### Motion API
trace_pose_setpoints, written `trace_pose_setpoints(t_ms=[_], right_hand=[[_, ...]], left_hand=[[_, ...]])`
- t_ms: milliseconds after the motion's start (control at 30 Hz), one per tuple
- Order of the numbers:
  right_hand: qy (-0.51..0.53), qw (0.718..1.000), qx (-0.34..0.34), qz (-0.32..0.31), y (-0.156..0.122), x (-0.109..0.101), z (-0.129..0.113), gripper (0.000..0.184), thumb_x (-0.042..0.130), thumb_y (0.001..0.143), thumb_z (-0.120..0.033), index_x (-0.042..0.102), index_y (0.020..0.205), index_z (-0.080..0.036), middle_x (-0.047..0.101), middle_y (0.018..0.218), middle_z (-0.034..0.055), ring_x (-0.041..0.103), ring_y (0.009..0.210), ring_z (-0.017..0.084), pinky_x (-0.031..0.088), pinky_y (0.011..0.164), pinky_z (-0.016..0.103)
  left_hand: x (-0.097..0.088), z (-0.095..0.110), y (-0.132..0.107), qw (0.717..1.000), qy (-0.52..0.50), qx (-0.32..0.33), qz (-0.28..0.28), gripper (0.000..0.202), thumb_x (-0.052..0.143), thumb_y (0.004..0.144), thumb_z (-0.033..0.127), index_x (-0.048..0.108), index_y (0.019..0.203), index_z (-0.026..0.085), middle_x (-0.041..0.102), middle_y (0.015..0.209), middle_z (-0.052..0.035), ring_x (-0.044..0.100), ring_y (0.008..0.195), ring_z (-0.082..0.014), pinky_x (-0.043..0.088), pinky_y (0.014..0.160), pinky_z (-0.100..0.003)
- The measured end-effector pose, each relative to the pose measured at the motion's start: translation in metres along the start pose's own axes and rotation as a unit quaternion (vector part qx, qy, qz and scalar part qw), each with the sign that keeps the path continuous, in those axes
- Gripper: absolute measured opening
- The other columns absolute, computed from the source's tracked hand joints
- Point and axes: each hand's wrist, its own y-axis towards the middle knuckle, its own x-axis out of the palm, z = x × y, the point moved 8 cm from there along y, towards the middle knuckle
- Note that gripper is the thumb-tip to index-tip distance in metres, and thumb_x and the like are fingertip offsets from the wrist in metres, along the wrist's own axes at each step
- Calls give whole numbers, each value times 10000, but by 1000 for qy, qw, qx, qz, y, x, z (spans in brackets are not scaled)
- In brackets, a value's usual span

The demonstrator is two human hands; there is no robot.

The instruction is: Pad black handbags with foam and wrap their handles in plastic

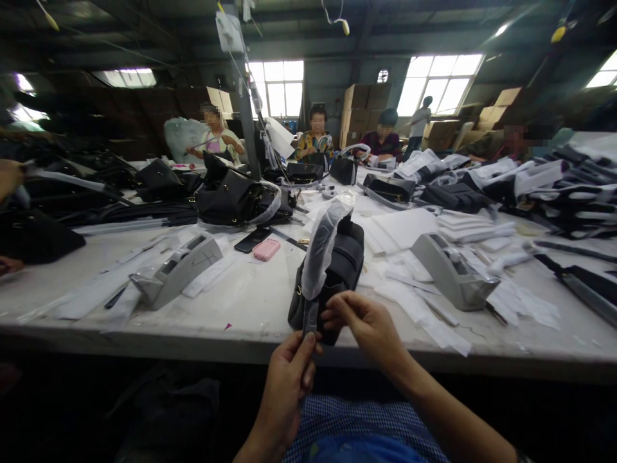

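A black handbag [344, 263] lies on the white worktable [250, 302] right in front of me, its handle wrapped in translucent protective film [324, 247]. My left hand [288, 386] is closed, pinching the lower end of the wrapped strap near the table's front edge. My right hand [366, 325] is closed in a pinch on the bag's near end, just beside the left hand's fingertips.
Grey tape dispensers stand to the left [176, 270] and right [450, 270]. A pink phone [267, 249] and a black phone [250, 240] lie behind the bag. Paper strips, more black bags and several seated people fill the far side.
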Motion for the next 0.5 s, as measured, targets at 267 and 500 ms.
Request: trace_pose_setpoints(t_ms=[267, 500], right_hand=[[62, 993, -92, -39, 44, -13, -106, 503, 670, 855, -564, 622, 1234, -238, 701, 1145, 82, 643, 1124, 251, 510, 999, 416], [101, 992, -54, -52, 93, -6, -167, 390, 782, 753, -526, 646, 879, -184, 494, 632, -26, 524, 558, 116, 514, 557, 256]], left_hand=[[-4, 4, 15, 987, 131, 97, 3, 483, 683, 809, 589, 727, 1017, 156, 719, 846, -87, 624, 680, -161, 499, 631, -252], [-26, 45, 16, 956, 214, 193, 47, 457, 553, 895, 598, 751, 992, 198, 730, 999, -99, 655, 973, -260, 511, 884, -337]])
